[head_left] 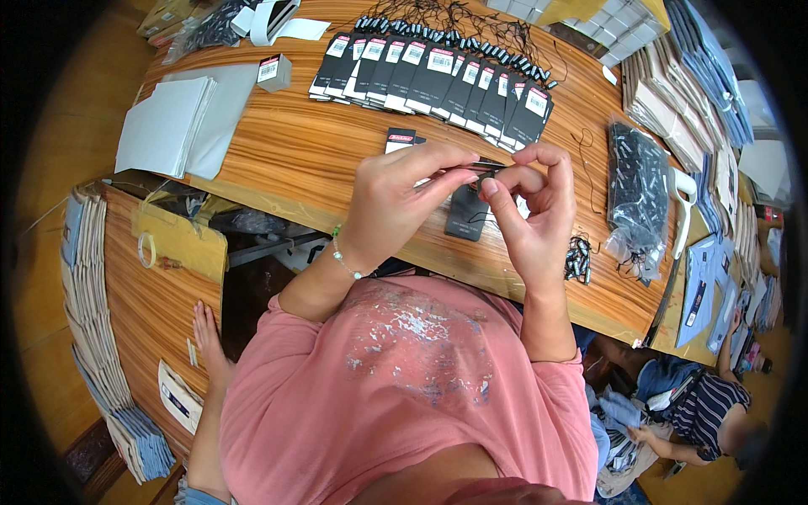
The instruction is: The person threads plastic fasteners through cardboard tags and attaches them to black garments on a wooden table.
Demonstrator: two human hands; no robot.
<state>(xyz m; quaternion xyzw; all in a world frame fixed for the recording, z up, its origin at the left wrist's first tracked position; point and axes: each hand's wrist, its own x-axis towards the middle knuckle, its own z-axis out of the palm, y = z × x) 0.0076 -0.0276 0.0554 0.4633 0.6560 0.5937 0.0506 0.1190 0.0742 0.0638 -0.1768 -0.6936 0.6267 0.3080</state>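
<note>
My left hand (396,189) pinches a thin black hang tag (454,171), seen nearly edge-on, between thumb and fingers. At the tag's right end, my right hand (532,202) has its thumb and fingers closed on a thin black cord; the exact grip is partly hidden. Below the hands, another black hang tag (465,217) lies on the wooden table. A further tag (401,138) with a white and red label sits just beyond my left hand. At the far side, black tags (438,71) are fanned in a row, their cords spread behind them.
On the right lie a small pile of black cords (578,258), a clear bag of cords (637,181) and a white handled tool (683,206). White sheets (164,126) and a small labelled block (274,72) are at left. A co-worker's hand (210,341) rests on the left table.
</note>
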